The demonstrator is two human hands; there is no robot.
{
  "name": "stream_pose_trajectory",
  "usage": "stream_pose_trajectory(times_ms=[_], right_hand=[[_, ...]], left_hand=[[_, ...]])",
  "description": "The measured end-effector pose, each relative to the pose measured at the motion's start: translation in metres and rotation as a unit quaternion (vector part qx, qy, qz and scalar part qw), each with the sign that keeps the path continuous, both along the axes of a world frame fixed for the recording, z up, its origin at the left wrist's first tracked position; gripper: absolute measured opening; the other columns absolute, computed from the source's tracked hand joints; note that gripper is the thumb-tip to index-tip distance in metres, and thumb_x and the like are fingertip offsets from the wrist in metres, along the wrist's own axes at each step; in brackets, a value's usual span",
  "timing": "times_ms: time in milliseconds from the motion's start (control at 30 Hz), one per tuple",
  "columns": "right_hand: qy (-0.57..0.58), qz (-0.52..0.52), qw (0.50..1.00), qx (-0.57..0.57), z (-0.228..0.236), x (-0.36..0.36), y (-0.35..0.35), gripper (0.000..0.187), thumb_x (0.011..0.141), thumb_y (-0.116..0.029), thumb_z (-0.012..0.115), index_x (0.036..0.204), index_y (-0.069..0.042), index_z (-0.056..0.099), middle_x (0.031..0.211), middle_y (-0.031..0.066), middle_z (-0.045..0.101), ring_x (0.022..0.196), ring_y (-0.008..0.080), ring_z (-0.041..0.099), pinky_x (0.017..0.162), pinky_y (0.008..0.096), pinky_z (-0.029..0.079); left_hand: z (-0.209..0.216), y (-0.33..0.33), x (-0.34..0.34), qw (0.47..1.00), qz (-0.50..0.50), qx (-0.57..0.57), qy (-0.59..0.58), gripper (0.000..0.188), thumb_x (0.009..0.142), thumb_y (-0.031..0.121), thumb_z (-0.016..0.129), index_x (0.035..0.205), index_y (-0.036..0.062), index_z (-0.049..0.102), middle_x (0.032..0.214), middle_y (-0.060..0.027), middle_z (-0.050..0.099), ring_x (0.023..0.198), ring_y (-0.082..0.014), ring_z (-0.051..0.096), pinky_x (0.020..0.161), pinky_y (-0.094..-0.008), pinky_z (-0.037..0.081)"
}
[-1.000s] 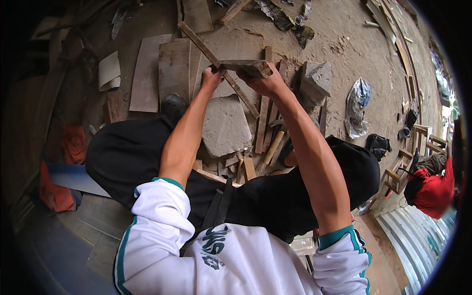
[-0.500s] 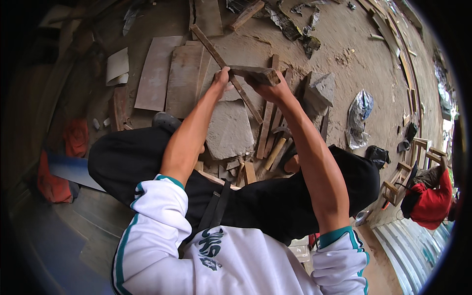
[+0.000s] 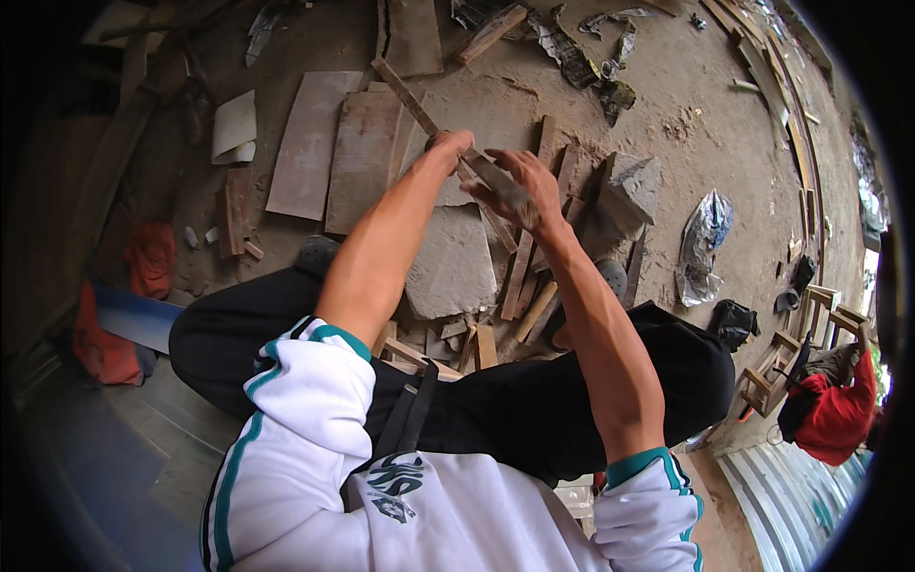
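At nine o'clock an orange cloth (image 3: 151, 257) lies crumpled on the dirt, with a bigger orange heap (image 3: 100, 348) below it beside a blue sheet (image 3: 143, 319). Toward eleven o'clock a white board (image 3: 234, 127) lies near two flat slabs (image 3: 335, 153) set side by side.

The person sits low, dark trousers (image 3: 534, 410) spread wide, white sleeves with teal cuffs (image 3: 315, 419) pushed up the forearms. Both bare arms reach up toward twelve o'clock. The left hand (image 3: 450, 148) is curled tight round the near end of a short wood block (image 3: 496, 179), fingers wrapped on it. The right hand (image 3: 524, 186) grips the same block from the other side, fingers folded over its top, thumb beneath. The block hangs in the air just above centre, tilted, over a long thin strip (image 3: 434, 133) that runs away to eleven o'clock.

Under the hands, at centre, a grey stone slab (image 3: 453, 262) lies flat on the ground. Short wood offcuts (image 3: 524, 286) fan out around its right edge and lower side. At one o'clock a chunky grey stone (image 3: 629, 191) rests. At three o'clock lies a crumpled plastic bag (image 3: 703, 243), a black bag (image 3: 732, 324) below it. At four o'clock wooden frames (image 3: 791, 362) lean by another person in red (image 3: 834, 415).
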State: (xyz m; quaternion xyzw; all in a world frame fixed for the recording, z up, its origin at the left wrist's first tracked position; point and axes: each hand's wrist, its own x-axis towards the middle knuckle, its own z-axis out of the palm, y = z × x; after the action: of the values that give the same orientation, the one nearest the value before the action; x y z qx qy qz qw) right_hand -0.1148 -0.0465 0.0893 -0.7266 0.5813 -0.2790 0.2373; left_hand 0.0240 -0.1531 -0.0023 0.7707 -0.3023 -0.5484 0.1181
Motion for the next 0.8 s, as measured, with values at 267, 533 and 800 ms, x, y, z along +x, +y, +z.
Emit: stream_pose_trajectory(times_ms=[267, 533, 800], right_hand=[[-0.062, 0.005, 0.993, 0.099, -0.082, 0.025, 0.0, 0.082, 0.077, -0.041, 0.071, 0.14, -0.001, 0.037, 0.134, 0.0257, 0.048, 0.122, 0.0417, 0.046, 0.103, 0.044, 0.038], [-0.071, 0.03, 0.995, 0.066, -0.102, 0.027, -0.021, 0.067, 0.08, -0.036, 0.067, 0.132, -0.001, 0.044, 0.128, 0.0243, 0.053, 0.118, 0.0425, 0.049, 0.101, 0.0451, 0.038], [-0.128, 0.065, 0.989, 0.038, -0.061, 0.028, -0.03, 0.038, 0.086, -0.037, 0.065, 0.103, -0.005, 0.057, 0.093, 0.0177, 0.061, 0.088, 0.0361, 0.062, 0.074, 0.0438, 0.047]], left_hand=[[-0.032, -0.003, 0.005, 0.999, 0.025, -0.015, -0.044, 0.034, 0.069, 0.012, 0.058, 0.094, -0.0089, 0.063, 0.088, -0.0179, 0.065, 0.074, -0.0256, 0.065, 0.063, -0.0378, 0.051], [0.005, 0.01, 0.001, 0.998, 0.027, -0.026, -0.047, 0.033, 0.071, 0.014, 0.062, 0.094, -0.0101, 0.062, 0.091, -0.0182, 0.066, 0.077, -0.0261, 0.068, 0.066, -0.0402, 0.054], [0.093, 0.032, 0.022, 0.994, -0.021, -0.022, 0.103, 0.037, 0.081, 0.029, 0.062, 0.103, -0.0013, 0.064, 0.1, -0.0136, 0.066, 0.082, -0.0236, 0.065, 0.07, -0.0372, 0.053]])
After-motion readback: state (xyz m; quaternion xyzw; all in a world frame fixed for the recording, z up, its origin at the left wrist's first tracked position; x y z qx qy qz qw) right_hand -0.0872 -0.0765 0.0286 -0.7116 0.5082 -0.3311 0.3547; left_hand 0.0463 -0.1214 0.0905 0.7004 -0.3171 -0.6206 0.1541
